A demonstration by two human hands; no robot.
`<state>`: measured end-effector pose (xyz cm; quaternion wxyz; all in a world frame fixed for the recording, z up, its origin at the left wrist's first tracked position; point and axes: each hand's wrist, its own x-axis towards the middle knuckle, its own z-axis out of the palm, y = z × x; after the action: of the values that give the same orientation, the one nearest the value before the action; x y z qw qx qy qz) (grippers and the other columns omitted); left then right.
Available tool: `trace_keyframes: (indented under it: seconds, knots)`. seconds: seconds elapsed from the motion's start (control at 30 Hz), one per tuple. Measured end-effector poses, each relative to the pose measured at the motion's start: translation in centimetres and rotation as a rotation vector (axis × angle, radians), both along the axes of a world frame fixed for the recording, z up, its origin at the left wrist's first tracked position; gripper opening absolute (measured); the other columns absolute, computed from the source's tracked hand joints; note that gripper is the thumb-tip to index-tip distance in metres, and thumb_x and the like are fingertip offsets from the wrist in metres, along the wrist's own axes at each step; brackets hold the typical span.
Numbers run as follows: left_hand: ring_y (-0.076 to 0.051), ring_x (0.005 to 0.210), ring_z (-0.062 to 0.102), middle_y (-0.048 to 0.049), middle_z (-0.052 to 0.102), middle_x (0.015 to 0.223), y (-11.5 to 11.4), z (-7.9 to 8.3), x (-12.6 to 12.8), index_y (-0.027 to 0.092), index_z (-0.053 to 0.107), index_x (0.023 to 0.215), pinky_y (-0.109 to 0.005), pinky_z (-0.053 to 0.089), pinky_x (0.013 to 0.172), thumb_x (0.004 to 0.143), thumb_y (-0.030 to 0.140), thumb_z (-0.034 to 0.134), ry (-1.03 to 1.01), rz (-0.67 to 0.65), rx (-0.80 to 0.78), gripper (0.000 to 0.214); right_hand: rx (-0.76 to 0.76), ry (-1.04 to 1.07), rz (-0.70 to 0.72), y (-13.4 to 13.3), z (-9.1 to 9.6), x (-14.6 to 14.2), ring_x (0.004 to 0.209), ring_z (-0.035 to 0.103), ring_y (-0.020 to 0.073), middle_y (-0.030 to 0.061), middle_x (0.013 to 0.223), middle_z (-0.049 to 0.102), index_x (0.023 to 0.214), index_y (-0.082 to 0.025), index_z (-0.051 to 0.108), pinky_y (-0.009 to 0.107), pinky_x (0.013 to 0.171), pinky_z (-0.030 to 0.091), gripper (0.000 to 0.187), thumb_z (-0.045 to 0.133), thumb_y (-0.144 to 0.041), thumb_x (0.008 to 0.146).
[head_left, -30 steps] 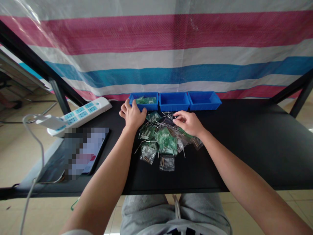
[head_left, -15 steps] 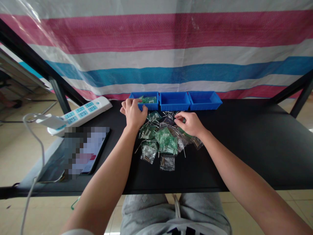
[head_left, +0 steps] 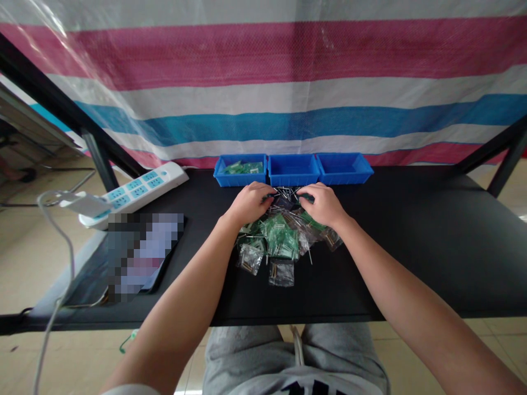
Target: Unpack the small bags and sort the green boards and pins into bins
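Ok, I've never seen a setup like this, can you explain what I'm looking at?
No machine here, just someone's bare left hand and right hand, filmed by one head-worn camera looking forward and down. On the black table lies a pile of small packets and metal rods. Behind it stand three blue bins; the left bin holds green packets. A white power strip lies left. Both hands touch something dark green; whether either grip is closed, I can't tell.

The bare left forearm (head_left: 193,274) and bare right forearm (head_left: 391,274) slant inward toward the far middle; the bare left hand (head_left: 250,204) and bare right hand (head_left: 324,204) (almost mirrored) face each other, fingers (head_left: 261,188) curled.
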<state>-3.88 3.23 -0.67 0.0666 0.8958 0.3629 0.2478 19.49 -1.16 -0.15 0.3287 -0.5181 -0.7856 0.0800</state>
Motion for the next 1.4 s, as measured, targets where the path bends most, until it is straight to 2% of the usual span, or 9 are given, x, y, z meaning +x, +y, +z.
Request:
trace_keyframes:
  seconds: [0.07, 0.2, 0.3, 0.53, 0.7, 0.9, 1.07, 1.27, 1.4]
  knots:
    - [-0.024, 0.110, 0.062, -0.0089, 0.070, 0.116, -0.3, -0.1, 0.6, 0.018, 0.068, 0.112, -0.041, 0.048, 0.098, 0.088, 0.021, 0.049, 0.042, -0.017, -0.003, 0.031, -0.003, -0.027, 0.015, 0.1, -0.3, 0.0, 0.101, 0.064, 0.0264, 0.0103, 0.107, 0.073, 0.096, -0.017, 0.073, 0.042, 0.092, 0.047, 0.022, 0.058, -0.016, 0.080]
    - [-0.027, 0.120, 0.058, -0.0086, 0.060, 0.134, -1.1, -0.1, 1.5, 0.022, 0.064, 0.123, -0.046, 0.047, 0.100, 0.090, 0.020, 0.046, 0.163, -0.015, -0.023, 0.037, -0.076, -0.065, -0.053, 0.0, -0.9, -0.2, 0.119, 0.056, 0.0314, 0.0128, 0.124, 0.066, 0.108, -0.019, 0.071, 0.051, 0.099, 0.042, 0.030, 0.062, -0.021, 0.080]
    - [-0.025, 0.119, 0.060, -0.0077, 0.062, 0.132, -1.1, -0.1, 1.7, 0.022, 0.065, 0.121, -0.045, 0.046, 0.101, 0.091, 0.018, 0.045, 0.169, -0.034, -0.049, 0.037, -0.149, -0.098, -0.047, -0.1, -1.0, -0.3, 0.123, 0.054, 0.0318, 0.0124, 0.128, 0.064, 0.115, -0.020, 0.068, 0.053, 0.099, 0.040, 0.034, 0.061, -0.027, 0.082]
    - [-0.021, 0.102, 0.067, -0.0068, 0.073, 0.108, -0.6, -0.1, 1.7, 0.018, 0.070, 0.108, -0.037, 0.051, 0.094, 0.084, 0.009, 0.047, 0.053, -0.107, -0.071, 0.034, -0.150, -0.145, 0.037, -0.1, -0.5, -0.1, 0.108, 0.061, 0.0308, 0.0115, 0.111, 0.071, 0.108, -0.017, 0.070, 0.047, 0.093, 0.044, 0.030, 0.063, -0.028, 0.082]
    - [-0.019, 0.090, 0.068, -0.0065, 0.073, 0.096, -0.7, -0.1, 1.9, 0.018, 0.071, 0.098, -0.031, 0.055, 0.084, 0.078, 0.007, 0.050, 0.003, -0.035, -0.100, 0.032, -0.113, -0.123, 0.122, 0.0, -0.6, 0.1, 0.097, 0.063, 0.0264, 0.0105, 0.102, 0.073, 0.101, -0.017, 0.072, 0.041, 0.088, 0.047, 0.024, 0.063, -0.028, 0.082]
    - [-0.016, 0.074, 0.067, -0.0040, 0.073, 0.086, -0.9, -0.1, 2.0, 0.017, 0.069, 0.096, -0.027, 0.054, 0.071, 0.072, 0.007, 0.056, -0.110, 0.062, -0.188, 0.030, -0.098, -0.085, 0.114, 0.0, -0.7, 0.1, 0.093, 0.063, 0.0251, 0.0091, 0.094, 0.073, 0.097, -0.018, 0.072, 0.039, 0.085, 0.048, 0.020, 0.063, -0.025, 0.081]
    - [-0.016, 0.077, 0.067, -0.0045, 0.072, 0.088, -1.6, 0.4, 2.2, 0.016, 0.066, 0.092, -0.027, 0.053, 0.074, 0.077, 0.012, 0.061, -0.269, 0.041, -0.068, 0.016, -0.037, 0.024, 0.077, -0.2, 0.0, -0.1, 0.094, 0.063, 0.0251, 0.0096, 0.095, 0.072, 0.095, -0.018, 0.071, 0.038, 0.087, 0.047, 0.020, 0.059, -0.030, 0.086]
    - [-0.015, 0.083, 0.067, -0.0043, 0.072, 0.089, -2.6, 1.1, 2.9, 0.018, 0.065, 0.089, -0.026, 0.052, 0.077, 0.083, 0.015, 0.061, -0.334, -0.041, 0.013, 0.007, -0.105, 0.129, 0.100, -0.5, 0.9, -0.4, 0.076, 0.061, 0.0202, 0.0051, 0.078, 0.070, 0.080, -0.020, 0.069, 0.032, 0.071, 0.043, 0.034, 0.047, -0.043, 0.093]
    - [-0.014, 0.080, 0.067, -0.0038, 0.071, 0.086, -3.0, 1.2, 2.9, 0.018, 0.065, 0.087, -0.026, 0.051, 0.076, 0.084, 0.018, 0.062, -0.341, -0.070, 0.041, 0.005, -0.130, 0.188, 0.111, -0.6, 1.1, -0.5, 0.069, 0.060, 0.0189, 0.0046, 0.073, 0.068, 0.075, -0.019, 0.068, 0.030, 0.066, 0.041, 0.036, 0.050, -0.046, 0.091]
